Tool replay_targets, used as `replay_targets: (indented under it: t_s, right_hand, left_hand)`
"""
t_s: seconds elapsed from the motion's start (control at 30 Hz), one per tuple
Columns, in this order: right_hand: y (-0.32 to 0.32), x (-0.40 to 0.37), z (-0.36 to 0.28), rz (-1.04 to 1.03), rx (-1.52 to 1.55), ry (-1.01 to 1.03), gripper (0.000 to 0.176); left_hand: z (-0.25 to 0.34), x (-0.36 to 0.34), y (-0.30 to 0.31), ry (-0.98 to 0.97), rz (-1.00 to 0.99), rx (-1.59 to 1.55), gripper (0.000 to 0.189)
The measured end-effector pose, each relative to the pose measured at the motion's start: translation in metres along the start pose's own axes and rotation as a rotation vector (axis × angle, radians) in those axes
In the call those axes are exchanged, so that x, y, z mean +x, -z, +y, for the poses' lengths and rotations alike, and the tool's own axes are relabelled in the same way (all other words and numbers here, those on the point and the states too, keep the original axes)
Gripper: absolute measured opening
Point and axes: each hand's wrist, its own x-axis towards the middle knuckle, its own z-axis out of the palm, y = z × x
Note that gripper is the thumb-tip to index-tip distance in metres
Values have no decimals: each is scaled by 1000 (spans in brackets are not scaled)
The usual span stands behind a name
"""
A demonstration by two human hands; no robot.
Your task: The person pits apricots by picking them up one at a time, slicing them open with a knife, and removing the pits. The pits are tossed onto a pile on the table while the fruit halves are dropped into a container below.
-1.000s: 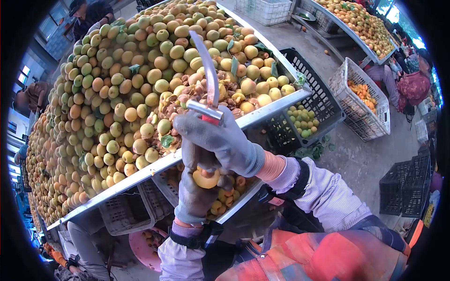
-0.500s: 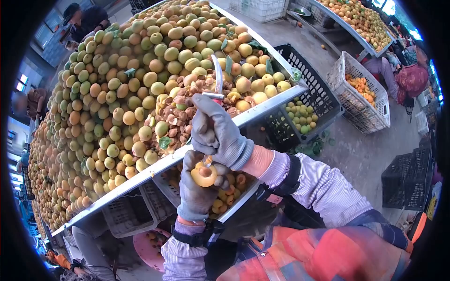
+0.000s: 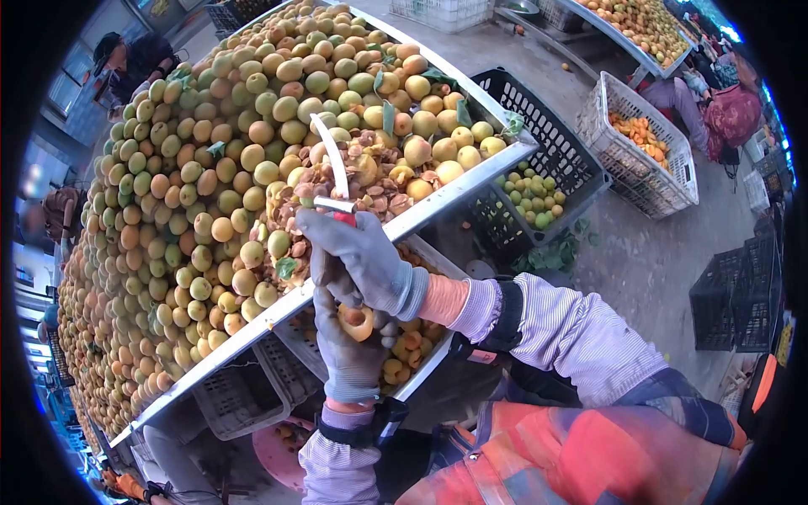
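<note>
Both my hands wear grey gloves and meet just in front of the metal edge of a fruit-heaped table. My left hand (image 3: 352, 364), fingers curled, holds a cut apricot (image 3: 356, 321) with its orange flesh and hollow facing up. Directly above it, my right hand (image 3: 362, 259) is closed round the red handle of a curved knife (image 3: 334, 160). The blade points up and away over the heap, apart from the held fruit. Beyond the knife lies a pile of brown pits (image 3: 295, 215) among whole apricots (image 3: 198, 181). My right palm and thumb area are partly hidden.
A tray of cut apricots (image 3: 412, 345) sits under my hands. Black crate (image 3: 581, 151) and white crate (image 3: 682, 181) stand on the floor to the right. Below the table are a grey crate (image 3: 240, 404) and a pink basin (image 3: 273, 454). Other people work at the far left.
Both hands have shifted left in view, and the knife tip now leans further left. The cut apricot is turned and more covered by my fingers. The whole view has also moved slightly.
</note>
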Motion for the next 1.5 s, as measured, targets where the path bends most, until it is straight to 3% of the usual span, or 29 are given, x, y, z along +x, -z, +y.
replay_targets:
  t_s: [0.07,0.13,0.2,0.4,0.47,0.53,0.6,0.67,0.7,0.83,0.9,1.03,1.1,1.13,1.2,1.23,1.33,1.4,1.43,1.5]
  right_hand:
    - [11,6,11,94,211,-236,45]
    - [15,12,18,117,244,-219,47]
    - [21,17,22,-13,454,-260,46]
    - [20,15,15,68,553,-365,43]
    - [16,9,14,51,513,-339,42]
    - [-3,-2,5,67,-60,-109,39]
    - [-3,0,12,16,15,-56,39]
    - [-3,2,9,85,71,29,43]
    - [4,0,3,155,165,-253,46]
    - [16,8,19,160,291,-311,47]
    - [17,10,22,170,324,-337,47]
    - [22,16,24,170,441,-426,43]
    - [24,21,24,197,551,-528,43]
    - [22,19,23,200,553,-528,43]
    - [18,17,19,205,398,-426,42]
    - [12,12,20,267,191,-351,41]
    - [5,6,21,204,155,-218,40]
    - [8,11,28,221,175,-163,41]
    - [12,11,25,232,249,-268,41]
    - [13,11,20,263,315,-381,39]
  left_hand:
    - [-1,-1,-5,-52,6,47,46]
    - [1,0,-14,-18,218,-18,44]
    - [4,-3,-18,11,262,25,43]
    - [-1,1,-13,-24,308,81,40]
    - [-5,2,-11,5,309,75,39]
    - [-10,2,-14,-119,315,58,38]
    - [-6,1,-15,-98,320,147,36]
    - [-3,2,-18,29,373,16,38]
    - [-5,1,-15,7,347,50,42]
    - [-12,4,-9,-32,326,113,30]
    - [-12,4,-17,-52,401,68,44]
    - [-15,4,-12,-68,421,128,43]
    - [-15,3,-12,-147,329,225,42]
    - [-14,2,-15,-143,330,227,42]
    - [-9,1,-25,-133,360,216,24]
    - [-9,0,-28,-133,360,216,24]
    - [-8,1,-23,-137,422,99,26]
    - [-14,9,14,-98,327,209,34]
    - [-36,16,25,-562,352,746,42]
    - [-35,19,17,-523,388,607,42]
